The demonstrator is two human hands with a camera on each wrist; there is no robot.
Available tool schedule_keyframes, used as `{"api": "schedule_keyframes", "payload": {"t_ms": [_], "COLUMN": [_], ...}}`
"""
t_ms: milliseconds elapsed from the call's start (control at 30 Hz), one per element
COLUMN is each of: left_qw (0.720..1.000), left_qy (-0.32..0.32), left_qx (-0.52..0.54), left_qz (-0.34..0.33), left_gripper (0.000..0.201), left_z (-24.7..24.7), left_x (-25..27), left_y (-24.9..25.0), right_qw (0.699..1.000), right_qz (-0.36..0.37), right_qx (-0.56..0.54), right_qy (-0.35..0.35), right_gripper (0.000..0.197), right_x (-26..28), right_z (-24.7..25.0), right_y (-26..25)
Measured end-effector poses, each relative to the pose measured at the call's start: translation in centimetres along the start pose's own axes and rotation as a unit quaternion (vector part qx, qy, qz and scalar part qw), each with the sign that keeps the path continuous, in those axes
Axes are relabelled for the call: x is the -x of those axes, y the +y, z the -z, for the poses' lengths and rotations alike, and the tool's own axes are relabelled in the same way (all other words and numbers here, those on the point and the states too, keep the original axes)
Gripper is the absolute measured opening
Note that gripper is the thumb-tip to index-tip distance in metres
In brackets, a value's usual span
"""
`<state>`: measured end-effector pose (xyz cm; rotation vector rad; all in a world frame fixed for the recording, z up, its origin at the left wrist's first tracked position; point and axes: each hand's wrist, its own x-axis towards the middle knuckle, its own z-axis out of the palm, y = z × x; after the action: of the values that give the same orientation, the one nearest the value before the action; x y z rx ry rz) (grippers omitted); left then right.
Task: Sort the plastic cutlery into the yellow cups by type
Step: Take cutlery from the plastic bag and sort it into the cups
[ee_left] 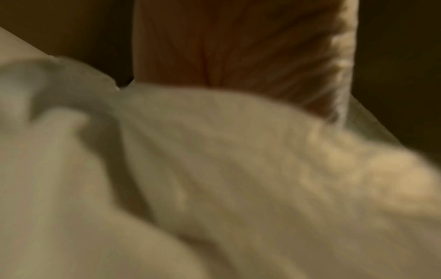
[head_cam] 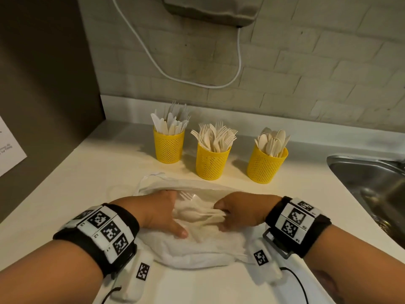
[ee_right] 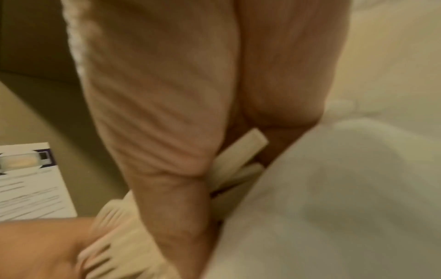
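Three yellow mesh cups stand in a row at the back of the counter. The left cup (head_cam: 168, 148) holds knives, the middle cup (head_cam: 212, 163) forks, the right cup (head_cam: 265, 166) spoons. In front of them a white cloth bag (head_cam: 197, 249) lies open with a pile of white plastic cutlery (head_cam: 192, 212) inside. My right hand (head_cam: 238, 211) grips a bundle of that cutlery by the handles, whose ends (ee_right: 245, 151) stick out under the palm. My left hand (head_cam: 162, 213) reaches into the bag with its thumb flat on the cloth. Its fingers are hidden under the cutlery.
A steel sink (head_cam: 372, 183) is set into the counter at the right. A printed paper sheet (head_cam: 11, 150) hangs on the dark panel at the left. A white cable (head_cam: 197, 82) loops on the brick wall behind the cups.
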<state>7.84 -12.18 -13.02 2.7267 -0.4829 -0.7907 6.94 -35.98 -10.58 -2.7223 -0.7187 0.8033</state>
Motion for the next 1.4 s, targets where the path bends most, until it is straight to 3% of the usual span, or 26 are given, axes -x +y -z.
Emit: {"api": "schedule_keyframes", "payload": {"t_ms": [133, 200, 367, 400, 533, 633, 733, 800, 867, 967, 1033, 1100, 1167, 1233, 1300, 1333, 1400], "left_qw": [0.998, 0.997, 0.989, 0.988, 0.984, 0.980, 0.984, 0.990, 0.993, 0.996, 0.996, 0.995, 0.988, 0.975, 0.975, 0.981, 0.989], "left_qy": [0.041, 0.056, 0.137, 0.144, 0.174, 0.191, 0.174, 0.140, 0.110, 0.066, 0.063, 0.089, 0.141, 0.198, 0.187, 0.150, 0.060], "left_qx": [-0.032, -0.039, -0.047, -0.049, -0.015, 0.027, 0.019, 0.020, 0.044, 0.010, -0.008, -0.026, -0.065, -0.087, -0.076, -0.068, -0.087], "left_qz": [-0.027, -0.020, -0.037, -0.038, -0.033, -0.042, -0.025, 0.003, 0.026, 0.057, 0.060, 0.048, 0.016, -0.049, -0.095, -0.105, -0.107], "left_gripper": [0.137, 0.132, 0.039, 0.029, 0.036, 0.050, 0.102, 0.122, 0.129, 0.136, 0.138, 0.137, 0.118, 0.077, 0.051, 0.053, 0.079], "left_z": [-0.6, -0.7, 0.0, 0.1, -0.4, -0.7, -1.0, -0.9, -0.7, -0.3, 0.0, 0.2, 0.6, 1.2, 1.5, 1.3, 0.2], "left_x": [-0.2, -0.3, -1.1, -1.0, -1.1, -1.3, -0.9, -0.5, -0.2, 0.2, 0.5, 0.5, 0.5, 0.9, 1.6, 1.8, 1.9], "left_y": [-1.0, -0.8, -0.2, -0.1, 0.6, 0.7, 0.0, -0.8, -1.7, -2.5, -2.5, -2.1, -1.0, 1.0, 3.0, 3.7, 4.3], "right_qw": [0.971, 0.965, 0.995, 0.996, 0.983, 0.980, 0.983, 0.984, 0.984, 0.984, 0.968, 0.927, 0.889, 0.893, 0.914, 0.922, 0.922], "right_qz": [-0.012, -0.013, -0.008, -0.013, -0.050, -0.036, -0.038, -0.030, -0.018, 0.017, 0.038, 0.053, 0.067, 0.084, 0.101, 0.098, 0.101], "right_qx": [-0.231, -0.253, -0.030, 0.013, 0.136, 0.154, 0.141, 0.143, 0.113, -0.043, -0.164, -0.303, -0.382, -0.362, -0.315, -0.296, -0.292], "right_qy": [0.050, 0.060, 0.097, 0.093, 0.112, 0.122, 0.112, 0.105, 0.136, 0.171, 0.183, 0.216, 0.243, 0.254, 0.236, 0.229, 0.233], "right_gripper": [0.012, 0.012, 0.018, 0.018, 0.046, 0.037, 0.031, 0.032, 0.026, 0.015, 0.017, 0.016, 0.011, 0.008, 0.017, 0.020, 0.021], "right_x": [0.8, 0.9, 0.2, -0.2, -2.4, -3.7, -4.0, -3.9, -3.6, -2.4, -1.2, 0.2, 1.3, 1.8, 1.8, 1.7, 1.3], "right_z": [0.3, 0.3, 0.7, 0.5, -1.0, -1.6, -1.6, -1.4, -0.8, 0.6, 1.3, 2.2, 3.2, 4.0, 4.3, 4.3, 4.1], "right_y": [1.2, 1.2, -0.6, -1.4, -4.2, -5.6, -6.1, -5.9, -5.1, -3.5, -2.5, -2.2, -2.0, -2.0, -2.5, -2.8, -3.4]}}
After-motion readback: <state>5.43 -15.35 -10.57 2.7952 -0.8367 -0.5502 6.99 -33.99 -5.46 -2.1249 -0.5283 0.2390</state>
